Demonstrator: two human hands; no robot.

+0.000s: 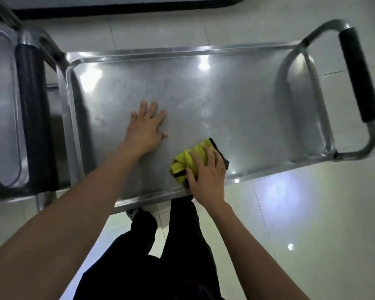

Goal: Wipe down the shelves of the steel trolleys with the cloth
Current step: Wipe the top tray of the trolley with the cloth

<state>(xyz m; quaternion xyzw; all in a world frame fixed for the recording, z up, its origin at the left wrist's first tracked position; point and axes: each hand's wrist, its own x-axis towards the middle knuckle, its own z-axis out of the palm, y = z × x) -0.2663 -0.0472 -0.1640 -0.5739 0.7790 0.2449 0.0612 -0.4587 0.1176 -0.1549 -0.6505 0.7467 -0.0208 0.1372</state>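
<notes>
a pale tiled floor (312, 213) fills most of the frame, glossy, with light spots reflected in it. across the middle stands a steel trolley (182, 49), its top shelf (236, 109) a broad rimmed tray running from left of centre to the right, dull and smeary with bright glare near its upper edge. at the right end a curved tube handle with a black grip (358, 74) tilts down the right side of the frame. a second trolley (2, 105) sits against the left edge, touching or just beside the first one's left end — its own dark grip (30, 109) stands upright there. a dark-edged mat (117, 6) runs along the top of the frame.

at bottom centre the person's black trousers (152, 260) stand close to the shelf's near rim, with two bare forearms reaching up from the lower corners.

the left hand (146, 127) lies flat on the shelf just left of centre, fingers straight and spread, holding nothing. the right hand (206, 176) is lower and to the right, by the near rim — its fingers curl over a bunched yellow cloth (187, 160) with black trim, pressing it onto the steel.
</notes>
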